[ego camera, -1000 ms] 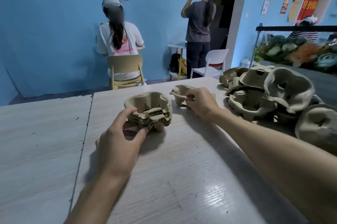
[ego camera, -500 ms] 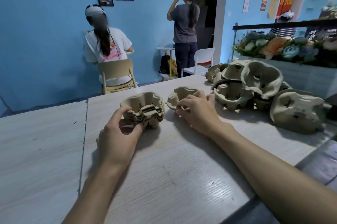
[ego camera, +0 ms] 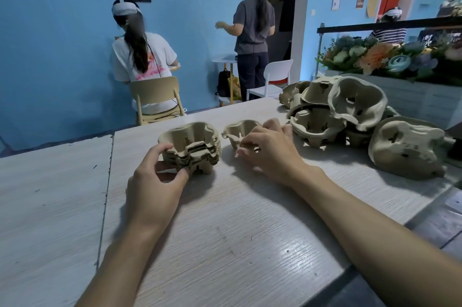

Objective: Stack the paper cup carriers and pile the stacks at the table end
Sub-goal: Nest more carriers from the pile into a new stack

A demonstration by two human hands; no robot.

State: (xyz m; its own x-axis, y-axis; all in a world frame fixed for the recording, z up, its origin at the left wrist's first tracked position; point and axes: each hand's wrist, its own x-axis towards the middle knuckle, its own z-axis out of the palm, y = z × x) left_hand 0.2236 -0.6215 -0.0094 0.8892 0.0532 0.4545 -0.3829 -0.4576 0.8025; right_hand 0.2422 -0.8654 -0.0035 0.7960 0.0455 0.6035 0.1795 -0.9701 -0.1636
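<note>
Here, in the head view, the left hand (ego camera: 155, 179) is gripping the near side of a stack of carriers (ego camera: 193, 143) standing on the table (ego camera: 225, 231). Just beside it, the right hand (ego camera: 271, 153) is pinching the near rim of a single carrier (ego camera: 236, 130). A loose heap of carriers (ego camera: 350, 111) is lying further right

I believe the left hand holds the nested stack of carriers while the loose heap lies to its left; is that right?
Not quite: the head view shows the loose heap lying to the right, beyond the right hand and the single carrier. The left hand does hold the nested stack of carriers.
</note>
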